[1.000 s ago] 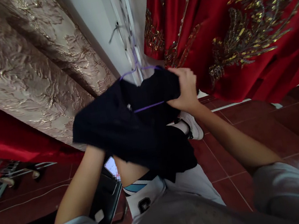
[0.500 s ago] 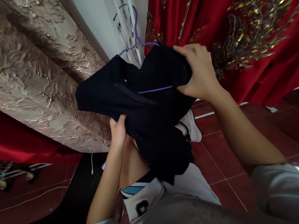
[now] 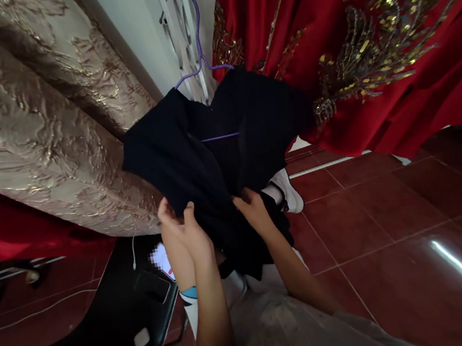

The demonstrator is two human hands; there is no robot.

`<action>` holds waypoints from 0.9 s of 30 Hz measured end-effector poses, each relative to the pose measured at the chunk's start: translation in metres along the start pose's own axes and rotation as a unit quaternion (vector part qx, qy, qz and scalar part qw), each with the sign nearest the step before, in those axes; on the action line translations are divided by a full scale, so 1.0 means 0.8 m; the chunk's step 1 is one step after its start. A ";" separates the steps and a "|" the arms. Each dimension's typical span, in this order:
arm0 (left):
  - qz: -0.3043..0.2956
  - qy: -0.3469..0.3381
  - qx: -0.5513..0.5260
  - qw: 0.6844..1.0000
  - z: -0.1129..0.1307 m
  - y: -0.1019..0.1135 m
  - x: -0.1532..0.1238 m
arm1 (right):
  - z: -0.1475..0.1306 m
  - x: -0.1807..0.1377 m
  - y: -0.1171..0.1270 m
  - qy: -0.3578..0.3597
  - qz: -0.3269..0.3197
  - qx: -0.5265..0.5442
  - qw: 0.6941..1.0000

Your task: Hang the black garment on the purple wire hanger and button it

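Observation:
A black shirt (image 3: pixel 218 151) hangs on a purple hanger (image 3: pixel 199 54) whose hook rises in front of a white wall fixture. Both hands are at the shirt's lower front. My left hand (image 3: pixel 185 228) pinches the fabric at the left side, fingers closed on it. My right hand (image 3: pixel 252 208) grips the cloth just right of the middle. The shirt's hem drapes down over my lap.
A red garment with gold embroidery (image 3: pixel 367 32) hangs at the right, a beige brocade drape (image 3: pixel 28 124) at the left. A black chair (image 3: pixel 107 335) with a phone (image 3: pixel 162 261) on it stands at lower left. My white shoe (image 3: pixel 289 190) rests on red floor tiles (image 3: pixel 398 216).
My right hand left the shirt's shoulder and came down to its lower front beside my left hand. The hanger with the shirt sits higher than one second ago.

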State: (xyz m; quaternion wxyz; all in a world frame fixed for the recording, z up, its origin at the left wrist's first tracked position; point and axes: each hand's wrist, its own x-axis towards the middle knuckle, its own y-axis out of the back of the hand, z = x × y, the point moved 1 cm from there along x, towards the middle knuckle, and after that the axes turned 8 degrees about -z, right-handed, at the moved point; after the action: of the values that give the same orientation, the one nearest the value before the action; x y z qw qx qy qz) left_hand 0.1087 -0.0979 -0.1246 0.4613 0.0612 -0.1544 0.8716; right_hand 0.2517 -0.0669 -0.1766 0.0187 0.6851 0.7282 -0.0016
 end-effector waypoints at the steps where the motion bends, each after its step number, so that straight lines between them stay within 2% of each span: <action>1: 0.016 -0.067 0.040 0.997 -0.004 0.002 -0.001 | 0.001 -0.005 0.002 -0.017 -0.042 0.003 0.999; 3: 0.001 -0.143 0.113 0.983 -0.015 0.003 -0.004 | -0.004 -0.010 0.006 -0.033 -0.082 0.004 0.996; 4: -0.049 -0.143 0.127 0.980 -0.022 0.002 -0.006 | -0.008 -0.010 0.008 -0.036 -0.084 0.005 0.996; 7: -0.276 -0.044 0.085 0.956 -0.038 -0.009 -0.019 | -0.020 -0.008 0.011 -0.028 -0.045 0.013 0.998; 9: -0.340 0.006 0.050 0.939 -0.043 -0.018 -0.029 | -0.023 -0.009 0.012 -0.018 -0.018 0.027 0.999; 11: -0.323 0.014 0.040 0.945 -0.045 -0.025 -0.036 | -0.021 -0.013 0.012 -0.003 -0.020 0.052 0.998; 15: -0.268 0.017 0.045 0.962 -0.052 -0.033 -0.039 | -0.028 -0.015 0.015 0.018 -0.089 0.107 0.990; 17: -0.241 0.013 0.047 0.969 -0.064 -0.037 -0.037 | -0.055 -0.002 0.018 0.027 -0.089 0.121 0.988; 19: -0.230 0.006 0.055 0.972 -0.079 -0.043 -0.036 | -0.100 0.022 0.023 0.060 -0.064 0.132 0.987; 21: -0.246 -0.009 0.086 0.965 -0.090 -0.052 -0.031 | -0.156 0.051 0.030 0.125 -0.032 0.136 0.982; 23: -0.284 -0.030 0.119 0.951 -0.090 -0.062 -0.021 | -0.205 0.074 0.036 0.164 -0.021 0.138 0.977; 25: -0.352 -0.047 0.136 0.925 -0.069 -0.070 -0.004 | -0.235 0.086 0.041 0.187 -0.027 0.133 0.973; 27: -0.423 -0.065 0.127 0.895 -0.028 -0.078 0.020 | -0.246 0.086 0.045 0.197 -0.039 0.122 0.972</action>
State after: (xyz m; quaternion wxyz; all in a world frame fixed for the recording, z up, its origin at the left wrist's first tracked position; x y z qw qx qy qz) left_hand 0.1520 -0.0448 -0.1288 0.7639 0.2355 -0.0312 0.6000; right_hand 0.2790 0.0091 0.0189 -0.2086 0.6399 0.7383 0.0439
